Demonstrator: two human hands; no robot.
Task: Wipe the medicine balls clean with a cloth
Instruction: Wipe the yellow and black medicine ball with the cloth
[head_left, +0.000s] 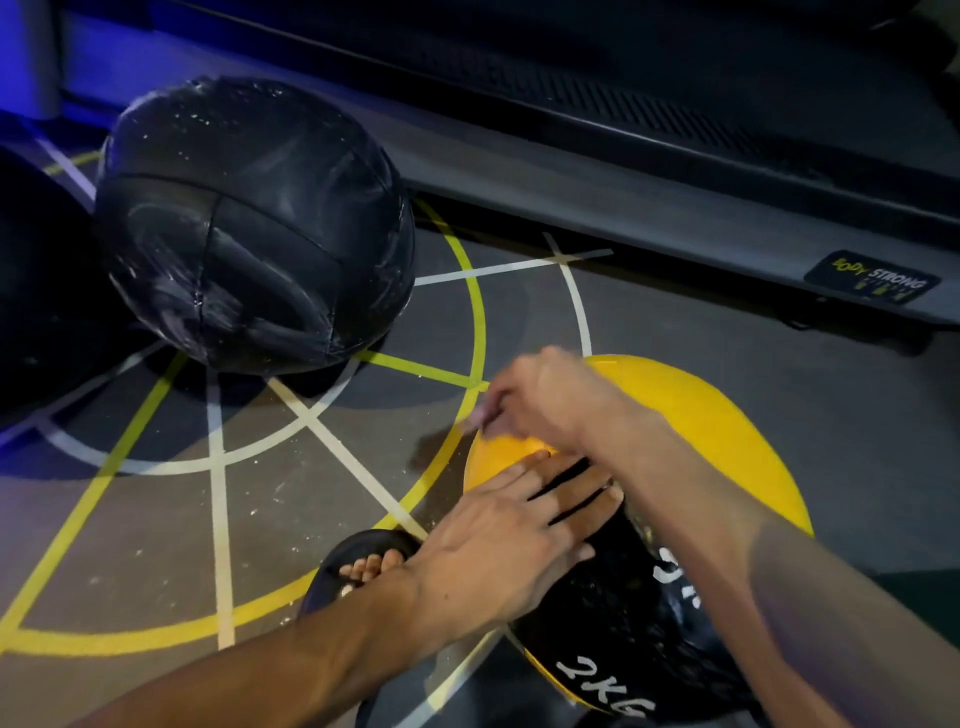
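Observation:
A yellow and black medicine ball (727, 441) marked "2KG" lies on the floor at lower right. My left hand (519, 535) rests flat on its top, fingers straight and spread over the black panel. My right hand (540, 395) hovers at the ball's upper left edge. It is motion-blurred, its fingers bent downward, and I cannot make out whether it holds anything. No cloth shows in view. A large black medicine ball (249, 223), speckled with white flecks, sits on the floor at upper left.
Part of another dark ball (36, 291) shows at the far left edge. A treadmill base (675, 171) labelled "BODY STRONG" runs along the back right. My foot in a black sandal (363, 566) stands left of the yellow ball. Yellow and white lines (218, 467) cross the grey floor.

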